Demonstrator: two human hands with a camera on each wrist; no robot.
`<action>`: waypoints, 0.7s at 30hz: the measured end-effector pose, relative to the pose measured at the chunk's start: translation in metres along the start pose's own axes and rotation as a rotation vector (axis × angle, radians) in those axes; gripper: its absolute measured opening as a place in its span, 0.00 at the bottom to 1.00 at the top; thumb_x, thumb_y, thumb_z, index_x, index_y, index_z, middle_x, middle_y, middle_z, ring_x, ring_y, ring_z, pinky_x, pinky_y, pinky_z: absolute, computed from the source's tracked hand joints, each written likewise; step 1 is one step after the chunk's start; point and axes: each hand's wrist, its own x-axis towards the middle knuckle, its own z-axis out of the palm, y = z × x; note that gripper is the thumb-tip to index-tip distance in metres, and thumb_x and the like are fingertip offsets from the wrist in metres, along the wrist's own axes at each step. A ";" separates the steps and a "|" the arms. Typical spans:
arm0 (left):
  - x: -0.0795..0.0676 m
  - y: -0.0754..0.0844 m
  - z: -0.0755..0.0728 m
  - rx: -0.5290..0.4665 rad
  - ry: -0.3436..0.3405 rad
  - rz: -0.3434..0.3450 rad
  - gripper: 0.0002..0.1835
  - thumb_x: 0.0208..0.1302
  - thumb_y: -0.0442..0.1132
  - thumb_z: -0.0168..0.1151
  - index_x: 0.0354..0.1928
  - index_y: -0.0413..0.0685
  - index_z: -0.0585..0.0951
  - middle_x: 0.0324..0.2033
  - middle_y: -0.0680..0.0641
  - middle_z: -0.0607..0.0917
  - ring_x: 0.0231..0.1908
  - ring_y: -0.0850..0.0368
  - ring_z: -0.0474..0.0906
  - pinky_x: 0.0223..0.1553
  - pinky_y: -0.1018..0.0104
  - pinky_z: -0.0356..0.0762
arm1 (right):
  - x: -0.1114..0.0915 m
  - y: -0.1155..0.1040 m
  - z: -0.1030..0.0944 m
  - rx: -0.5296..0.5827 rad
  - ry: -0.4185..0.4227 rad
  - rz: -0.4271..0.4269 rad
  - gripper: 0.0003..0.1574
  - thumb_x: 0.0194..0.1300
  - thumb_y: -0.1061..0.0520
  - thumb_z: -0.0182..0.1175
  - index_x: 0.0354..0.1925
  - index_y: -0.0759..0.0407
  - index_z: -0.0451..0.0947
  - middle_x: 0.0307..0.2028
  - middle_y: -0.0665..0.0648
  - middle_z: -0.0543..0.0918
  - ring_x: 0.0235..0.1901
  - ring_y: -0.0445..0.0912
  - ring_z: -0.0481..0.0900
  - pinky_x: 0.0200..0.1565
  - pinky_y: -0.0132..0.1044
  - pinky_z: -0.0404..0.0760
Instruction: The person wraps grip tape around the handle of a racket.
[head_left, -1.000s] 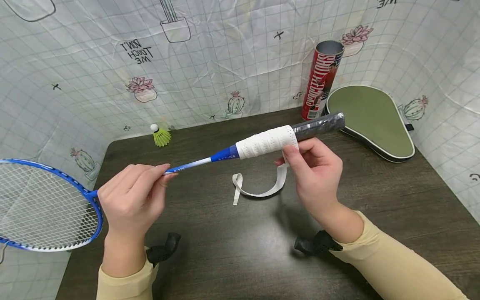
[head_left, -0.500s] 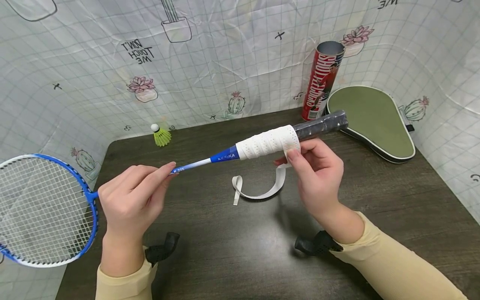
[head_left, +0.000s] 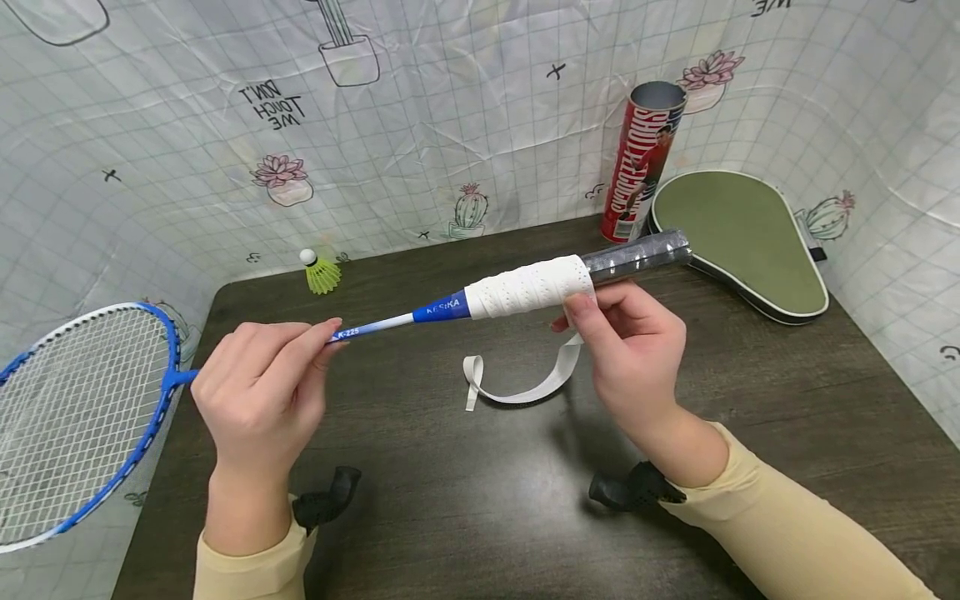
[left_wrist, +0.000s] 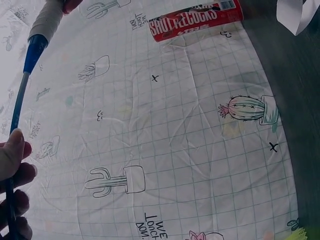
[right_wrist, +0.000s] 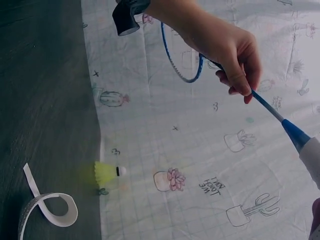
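A blue and white badminton racket [head_left: 442,307] is held in the air, its strung head off to the left. My left hand [head_left: 262,392] pinches the shaft between thumb and fingers. White perforated grip tape [head_left: 528,288] is wound in overlapping turns over the handle's lower part, while the dark handle end [head_left: 637,257] shows bare. With thumb and fingers, my right hand [head_left: 633,350] pinches the tape at the edge of the last turn. From there the loose tape tail [head_left: 536,392] hangs and curls low over the table. In the right wrist view the tape tail [right_wrist: 65,215] loops at lower left.
On the dark table [head_left: 420,500], a yellow shuttlecock [head_left: 321,272] lies at the back left. A red shuttlecock tube [head_left: 643,162] stands at the back right, beside a green paddle case [head_left: 742,237]. A patterned white sheet [head_left: 420,125] rises behind the table.
The racket has turned about its shaft, so its strung head is tilted differently and the lettering on the cone and shaft shows more fully. Both hands keep nearly the same places.
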 end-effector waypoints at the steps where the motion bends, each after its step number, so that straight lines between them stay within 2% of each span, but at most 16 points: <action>1: 0.000 0.000 0.000 0.003 -0.006 -0.006 0.09 0.66 0.41 0.73 0.34 0.42 0.92 0.21 0.45 0.86 0.16 0.45 0.73 0.19 0.54 0.65 | 0.000 0.000 0.000 -0.006 -0.007 0.007 0.13 0.66 0.66 0.68 0.28 0.74 0.78 0.27 0.53 0.85 0.22 0.45 0.85 0.32 0.36 0.85; 6: 0.000 -0.001 0.000 -0.028 0.009 0.035 0.10 0.68 0.40 0.70 0.32 0.41 0.92 0.18 0.46 0.84 0.13 0.49 0.70 0.14 0.58 0.63 | 0.000 -0.001 0.000 -0.022 -0.039 0.002 0.10 0.67 0.70 0.63 0.30 0.76 0.77 0.28 0.54 0.87 0.24 0.46 0.86 0.35 0.37 0.86; 11: 0.000 -0.003 0.000 -0.065 0.064 0.089 0.09 0.63 0.38 0.70 0.30 0.40 0.91 0.15 0.47 0.81 0.10 0.52 0.67 0.12 0.60 0.58 | 0.000 -0.002 0.001 -0.025 -0.031 -0.037 0.19 0.68 0.67 0.66 0.28 0.83 0.72 0.26 0.55 0.86 0.24 0.46 0.85 0.34 0.37 0.86; 16: -0.002 -0.003 -0.001 -0.057 0.061 0.079 0.08 0.64 0.38 0.71 0.30 0.40 0.91 0.15 0.47 0.81 0.10 0.51 0.67 0.12 0.59 0.60 | -0.001 -0.002 0.001 -0.025 -0.032 -0.019 0.22 0.67 0.62 0.70 0.28 0.81 0.74 0.26 0.54 0.84 0.25 0.46 0.85 0.34 0.36 0.85; 21: -0.002 -0.004 -0.002 -0.057 0.088 0.058 0.10 0.65 0.39 0.72 0.28 0.41 0.91 0.13 0.47 0.80 0.09 0.51 0.66 0.11 0.61 0.55 | -0.001 -0.003 -0.001 0.006 -0.071 -0.002 0.15 0.67 0.65 0.69 0.30 0.77 0.77 0.29 0.54 0.87 0.25 0.47 0.87 0.34 0.36 0.86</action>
